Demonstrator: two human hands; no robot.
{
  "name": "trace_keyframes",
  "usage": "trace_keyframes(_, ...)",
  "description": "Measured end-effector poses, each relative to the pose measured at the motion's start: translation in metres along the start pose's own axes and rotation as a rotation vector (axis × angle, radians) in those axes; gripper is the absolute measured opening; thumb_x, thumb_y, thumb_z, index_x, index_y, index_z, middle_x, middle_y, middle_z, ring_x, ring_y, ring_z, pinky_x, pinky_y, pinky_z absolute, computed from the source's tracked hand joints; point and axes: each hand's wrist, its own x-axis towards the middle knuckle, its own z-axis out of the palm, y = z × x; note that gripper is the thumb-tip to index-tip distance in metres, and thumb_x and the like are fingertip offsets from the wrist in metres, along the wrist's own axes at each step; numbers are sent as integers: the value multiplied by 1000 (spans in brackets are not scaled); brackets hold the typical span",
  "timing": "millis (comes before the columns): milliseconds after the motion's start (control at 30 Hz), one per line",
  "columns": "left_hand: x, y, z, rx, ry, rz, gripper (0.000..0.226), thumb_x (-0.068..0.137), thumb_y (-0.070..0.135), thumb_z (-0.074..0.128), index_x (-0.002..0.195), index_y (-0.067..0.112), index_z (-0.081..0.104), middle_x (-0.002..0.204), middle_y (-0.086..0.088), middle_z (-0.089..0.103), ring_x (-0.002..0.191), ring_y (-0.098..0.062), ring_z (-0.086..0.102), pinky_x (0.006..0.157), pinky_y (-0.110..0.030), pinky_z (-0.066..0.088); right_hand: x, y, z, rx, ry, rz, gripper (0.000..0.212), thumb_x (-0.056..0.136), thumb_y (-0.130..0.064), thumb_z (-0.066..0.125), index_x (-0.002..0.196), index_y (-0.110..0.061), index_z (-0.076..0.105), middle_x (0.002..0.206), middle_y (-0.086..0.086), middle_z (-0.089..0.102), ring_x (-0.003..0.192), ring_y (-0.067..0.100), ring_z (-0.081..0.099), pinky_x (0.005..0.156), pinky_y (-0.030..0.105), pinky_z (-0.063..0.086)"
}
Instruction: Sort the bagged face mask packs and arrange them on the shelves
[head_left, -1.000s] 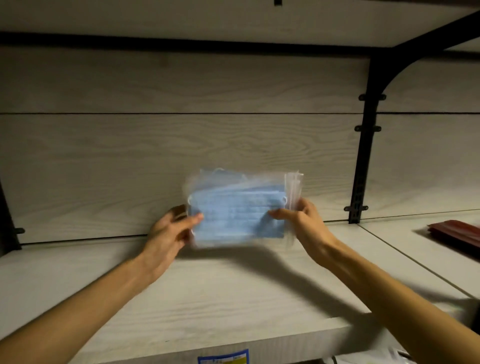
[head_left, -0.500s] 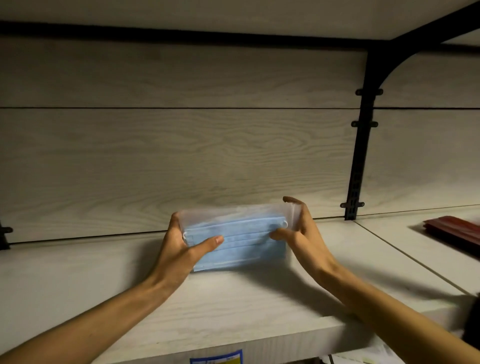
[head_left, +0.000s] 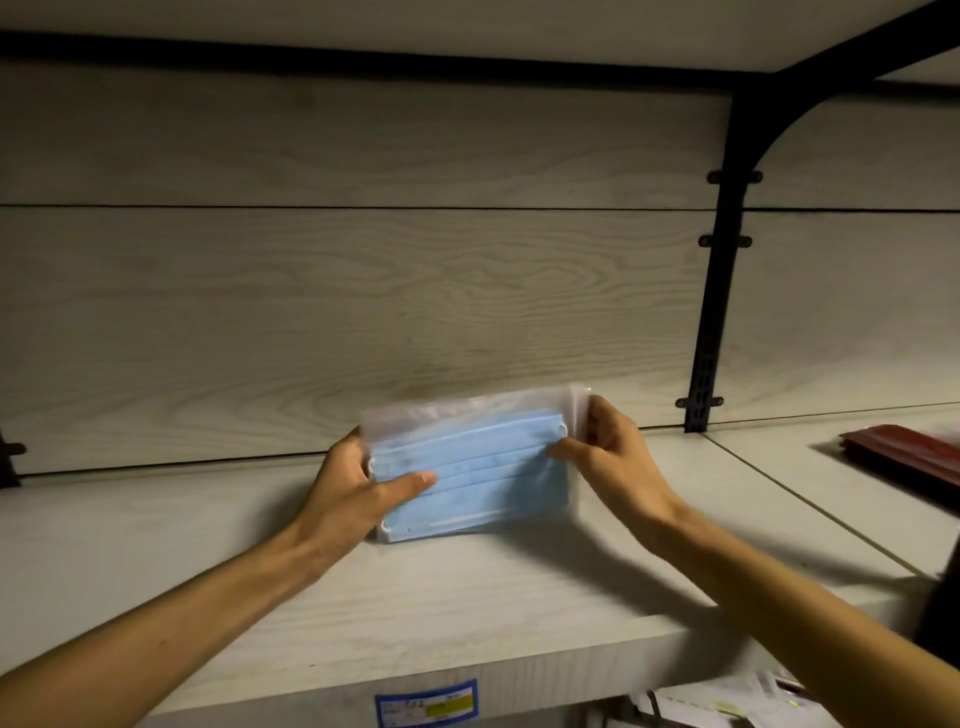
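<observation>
The pale wood-grain shelf (head_left: 467, 597) runs wide in front of you, its back panel (head_left: 363, 291) braced at the right by a black bracket (head_left: 719, 291). A dark red packet (head_left: 906, 454) lies well off to the right on the next board. Standing on its long edge mid-shelf, near the back panel, is the bagged mask pack (head_left: 475, 473): blue masks in a clear bag. Your left hand (head_left: 353, 491) grips its left end, thumb across the front; your right hand (head_left: 613, 457) pinches the right end. Expect it to be light, soft and floppy (slick plastic, likely to slump), so hold both ends, not the loose top flap.
</observation>
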Motion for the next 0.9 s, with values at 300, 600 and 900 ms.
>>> trace_keyframes(300,5,26,5,212,20,180,33,75,-19,75,96,6,71,87,-4,74,82,-13,66,82,-32,53,20,-54,-32,-495,-178,-199,57,80,-5,79,131,-15,54,109,-4,66,100,13,65,81,18,52)
trace_keyframes(600,37,98,44,529,-43,488,35,69,21,72,102,11,71,96,-10,74,91,-20,69,80,-47,56,15,-73,-54,-1047,-339,-228,27,86,-26,70,111,-16,66,97,8,71,84,29,66,74,49,57)
trace_keyframes(900,18,57,146,-32,27,-371,65,81,54,71,130,17,48,125,-2,56,113,-23,56,98,-38,46,8,-38,-124,-345,47,400,39,68,-29,80,101,-9,71,93,11,73,79,26,67,74,36,54)
